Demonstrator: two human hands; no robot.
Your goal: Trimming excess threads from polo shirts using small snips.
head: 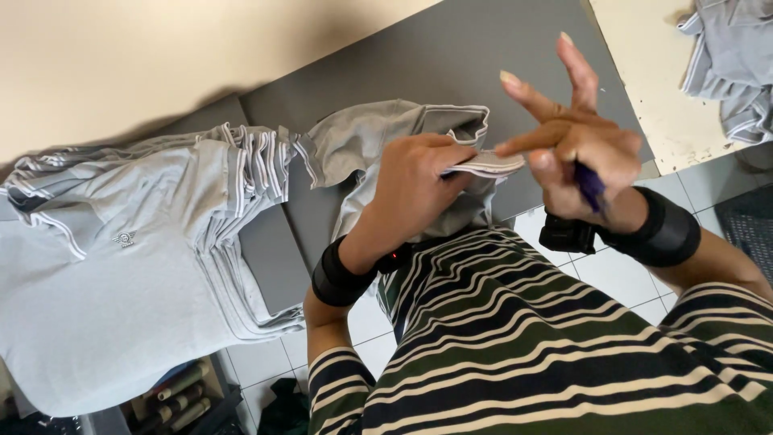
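Grey polo shirt (378, 153) lies on the grey table (451, 56), its striped collar edge pinched in the left hand (415, 181) for steadiness; right hand (580, 149) grips a purple tool (590, 185), fingers splayed, beside the stack of shirts (145, 242)

- I see a light grey shirt (403, 133) with white-striped trim on the dark grey table (451, 56)
- Left of that shirt, a stack of shirts (121, 266) in the same grey
- My striped top (523, 338) below it: dark green, navy, cream
- Black wristbands (664, 229)
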